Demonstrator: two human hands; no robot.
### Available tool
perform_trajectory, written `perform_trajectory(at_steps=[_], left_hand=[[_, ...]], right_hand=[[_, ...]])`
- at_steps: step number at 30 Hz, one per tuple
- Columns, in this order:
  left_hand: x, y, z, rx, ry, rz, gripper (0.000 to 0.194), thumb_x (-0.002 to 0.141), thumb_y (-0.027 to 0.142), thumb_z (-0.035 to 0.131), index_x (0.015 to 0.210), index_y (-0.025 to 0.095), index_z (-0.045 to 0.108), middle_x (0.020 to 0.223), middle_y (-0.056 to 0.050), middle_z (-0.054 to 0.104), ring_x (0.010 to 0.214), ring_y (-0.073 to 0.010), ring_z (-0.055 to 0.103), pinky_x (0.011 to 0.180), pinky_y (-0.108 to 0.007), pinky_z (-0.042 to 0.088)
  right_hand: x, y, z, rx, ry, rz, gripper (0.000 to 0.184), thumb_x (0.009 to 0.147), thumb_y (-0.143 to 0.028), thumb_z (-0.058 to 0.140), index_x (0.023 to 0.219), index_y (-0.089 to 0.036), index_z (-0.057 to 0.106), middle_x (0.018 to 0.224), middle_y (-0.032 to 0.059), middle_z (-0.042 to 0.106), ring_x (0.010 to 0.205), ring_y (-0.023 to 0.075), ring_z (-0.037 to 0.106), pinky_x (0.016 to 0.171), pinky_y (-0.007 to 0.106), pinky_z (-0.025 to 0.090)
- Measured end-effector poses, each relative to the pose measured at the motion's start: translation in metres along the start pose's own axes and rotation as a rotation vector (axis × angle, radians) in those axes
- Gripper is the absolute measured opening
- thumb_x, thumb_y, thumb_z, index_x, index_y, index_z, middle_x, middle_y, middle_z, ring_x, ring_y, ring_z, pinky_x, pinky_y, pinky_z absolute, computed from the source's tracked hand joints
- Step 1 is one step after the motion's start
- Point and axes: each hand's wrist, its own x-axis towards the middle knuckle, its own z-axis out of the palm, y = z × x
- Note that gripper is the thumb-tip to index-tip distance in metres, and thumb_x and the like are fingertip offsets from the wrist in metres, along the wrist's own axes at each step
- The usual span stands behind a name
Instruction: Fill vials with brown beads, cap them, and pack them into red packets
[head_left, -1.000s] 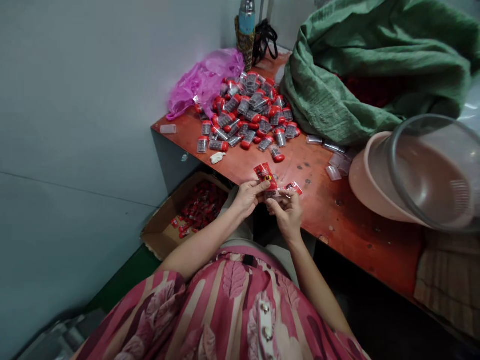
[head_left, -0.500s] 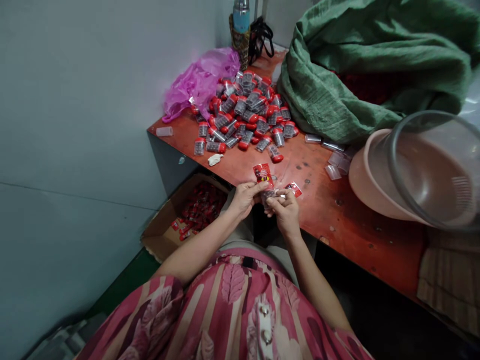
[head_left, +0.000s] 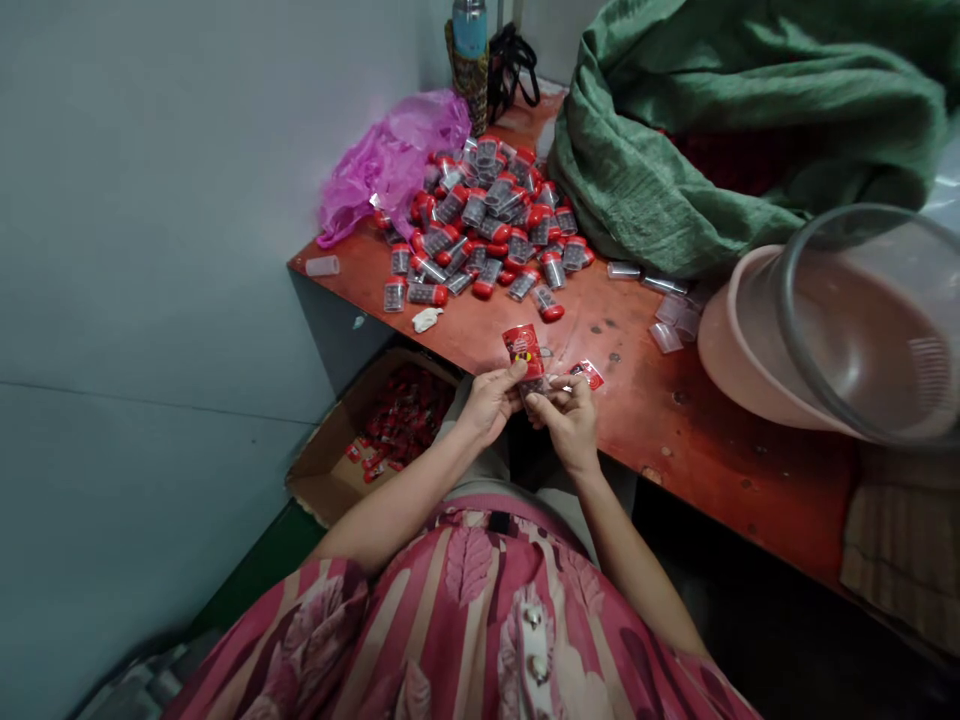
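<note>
In front of my waist, at the table's near edge, both of my hands are closed around one small item. My left hand [head_left: 487, 408] pinches a red printed wrapper [head_left: 520, 342] that stands up above the thumb. Below it is a see-through part with dark contents [head_left: 535, 386], probably a plastic tube, partly hidden by the fingers. My right hand [head_left: 571, 425] grips this lower part with its thumb in front. A second red wrapper [head_left: 589, 374] shows just past my right fingers; whether they touch it, I cannot tell.
On the red table [head_left: 637, 400] lies a heap of red-capped clear tubes [head_left: 487, 215] beside a pink plastic bag [head_left: 405, 150]. Loose clear sleeves [head_left: 666, 337], a green sack [head_left: 622, 170] and pink basins [head_left: 739, 350] stand right. Below left, a cardboard box [head_left: 315, 470] holds red wrappers.
The wrapper tilts slightly more to the left, and the right thumb has shifted a little on the lower part. Both hands keep their hold. The whole view has moved slightly.
</note>
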Motion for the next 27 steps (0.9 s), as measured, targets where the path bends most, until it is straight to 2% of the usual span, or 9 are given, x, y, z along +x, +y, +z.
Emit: perform_trajectory(at_steps=[4, 6, 8, 10, 12, 17, 19, 24, 27], left_hand=[[0.001, -0.006, 0.002, -0.028, 0.092, 0.055, 0.027, 0.060, 0.030, 0.076, 0.067, 0.009, 0.061, 0.063, -0.001, 0.061, 0.056, -0.0081, 0.056, 0.054, -0.020, 0.045], [-0.002, -0.009, 0.004, 0.001, 0.092, 0.069, 0.027, 0.062, 0.032, 0.074, 0.069, 0.009, 0.062, 0.059, -0.001, 0.059, 0.050, -0.0080, 0.054, 0.047, -0.020, 0.043], [-0.005, -0.010, 0.005, 0.038, 0.036, 0.050, 0.029, 0.064, 0.035, 0.072, 0.070, 0.008, 0.061, 0.055, 0.000, 0.057, 0.043, -0.0091, 0.051, 0.041, -0.023, 0.041], [-0.008, -0.010, 0.004, 0.063, -0.021, 0.012, 0.031, 0.065, 0.038, 0.071, 0.069, 0.008, 0.061, 0.053, -0.001, 0.057, 0.040, -0.0105, 0.050, 0.039, -0.025, 0.041], [-0.009, -0.009, 0.002, 0.064, -0.021, -0.013, 0.031, 0.062, 0.037, 0.073, 0.065, 0.009, 0.060, 0.054, -0.002, 0.058, 0.042, -0.0113, 0.052, 0.041, -0.025, 0.042], [-0.005, -0.010, 0.001, -0.017, 0.143, 0.028, 0.033, 0.055, 0.032, 0.078, 0.053, 0.011, 0.052, 0.057, -0.001, 0.059, 0.051, -0.0085, 0.055, 0.050, -0.021, 0.045], [-0.006, -0.011, 0.003, -0.022, 0.111, 0.031, 0.032, 0.056, 0.033, 0.077, 0.057, 0.010, 0.055, 0.054, 0.000, 0.057, 0.047, -0.0077, 0.053, 0.047, -0.020, 0.043], [-0.016, -0.011, 0.005, 0.048, -0.083, -0.017, 0.034, 0.062, 0.039, 0.072, 0.060, 0.010, 0.056, 0.048, 0.000, 0.053, 0.038, -0.0100, 0.049, 0.039, -0.024, 0.040], [-0.017, -0.009, 0.000, 0.049, -0.091, -0.025, 0.034, 0.065, 0.041, 0.070, 0.067, 0.008, 0.060, 0.058, -0.003, 0.059, 0.045, -0.0119, 0.054, 0.045, -0.025, 0.045]], right_hand=[[-0.002, 0.004, -0.001, -0.223, 0.070, -0.171, 0.032, 0.067, -0.032, 0.071, 0.088, -0.022, 0.049, 0.078, -0.0012, 0.063, 0.066, 0.0121, 0.062, 0.058, 0.024, 0.051], [-0.001, 0.005, -0.001, -0.129, 0.024, -0.098, 0.032, 0.069, -0.033, 0.069, 0.089, -0.022, 0.047, 0.070, -0.0035, 0.062, 0.057, 0.0111, 0.060, 0.051, 0.022, 0.049], [0.000, 0.004, -0.001, 0.060, -0.040, 0.034, 0.035, 0.070, -0.035, 0.068, 0.089, -0.024, 0.041, 0.059, -0.0077, 0.059, 0.043, 0.0099, 0.055, 0.039, 0.020, 0.044], [-0.001, 0.004, -0.001, 0.185, -0.058, 0.109, 0.037, 0.069, -0.036, 0.068, 0.088, -0.024, 0.038, 0.053, -0.0099, 0.057, 0.037, 0.0094, 0.053, 0.034, 0.018, 0.040], [-0.003, 0.003, 0.000, 0.168, -0.037, 0.094, 0.036, 0.069, -0.035, 0.069, 0.086, -0.024, 0.039, 0.052, -0.0104, 0.056, 0.038, 0.0087, 0.053, 0.036, 0.017, 0.041], [-0.009, 0.001, 0.001, -0.029, -0.004, -0.043, 0.034, 0.066, -0.031, 0.072, 0.086, -0.022, 0.047, 0.069, -0.0042, 0.063, 0.053, 0.0093, 0.059, 0.046, 0.019, 0.047], [-0.009, 0.001, 0.000, -0.004, -0.025, -0.029, 0.033, 0.067, -0.031, 0.071, 0.087, -0.023, 0.046, 0.068, -0.0045, 0.063, 0.052, 0.0094, 0.059, 0.045, 0.019, 0.047], [-0.008, 0.005, -0.003, 0.231, -0.068, 0.116, 0.036, 0.069, -0.032, 0.070, 0.087, -0.024, 0.039, 0.055, -0.0096, 0.060, 0.039, 0.0090, 0.055, 0.036, 0.017, 0.042], [-0.009, 0.006, -0.003, 0.221, -0.036, 0.120, 0.037, 0.068, -0.031, 0.070, 0.087, -0.024, 0.039, 0.053, -0.0102, 0.059, 0.038, 0.0088, 0.054, 0.036, 0.017, 0.042]])
